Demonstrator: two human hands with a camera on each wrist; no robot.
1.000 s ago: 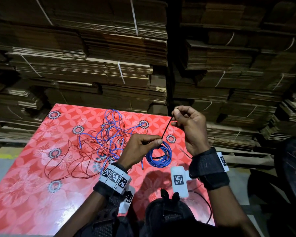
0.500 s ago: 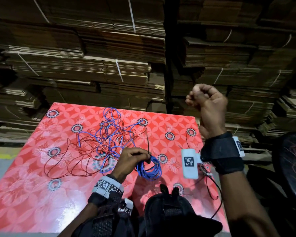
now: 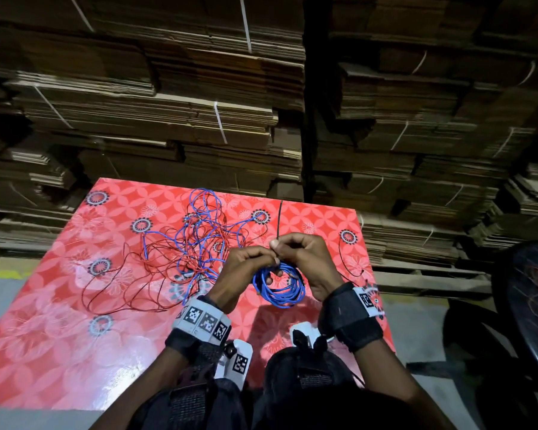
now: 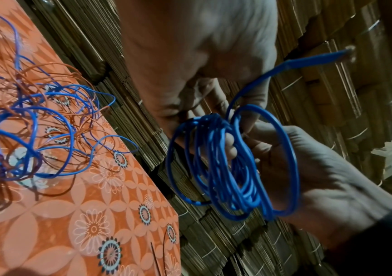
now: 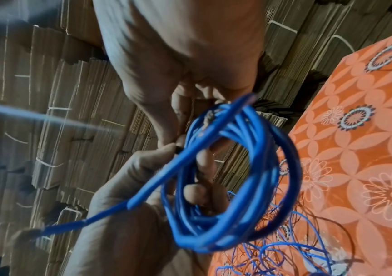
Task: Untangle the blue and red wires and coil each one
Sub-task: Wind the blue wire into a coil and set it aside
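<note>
Landmark: tangle (image 3: 196,243) of blue and red wires, mid-table (image 3: 59,352).
- Near side of tangle: bare tabletop, open to a hand.
- Left of tangle: red loops (image 3: 118,290) sprawl outward.
- Right of tangle: both hands and blue coil (image 3: 278,285) fill the space.
- Beyond tangle: cardboard stacks (image 3: 168,103) wall off the far edge.
- Far right: dark chair (image 3: 525,305).
</note>
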